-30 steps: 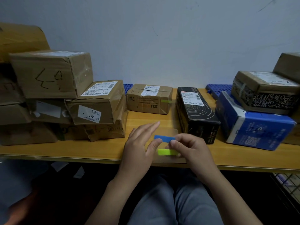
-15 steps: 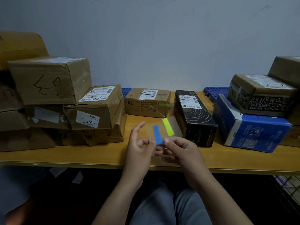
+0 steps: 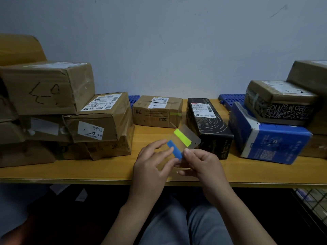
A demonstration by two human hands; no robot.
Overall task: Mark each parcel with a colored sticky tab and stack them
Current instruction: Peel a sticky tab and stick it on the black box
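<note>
R grip (image 3: 201, 163) pinches clear sheet (image 3: 193, 136); L grip (image 3: 152, 163) spread, touching blue tab (image 3: 174, 150), long axis up-left.

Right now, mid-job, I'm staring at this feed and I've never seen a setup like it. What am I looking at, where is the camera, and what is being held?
There is no machine here: a person works with two bare hands. The one picture comes from a camera worn on their head, looking forward and down. The right hand pinches a clear plastic sheet that carries a blue tab and a yellow-green tab. The left hand has its fingertips at the blue tab; whether it grips it I cannot tell. On the wooden table sit parcels: a pile of brown boxes on the left, a small brown box in the middle, then a black box and a blue box.
</note>
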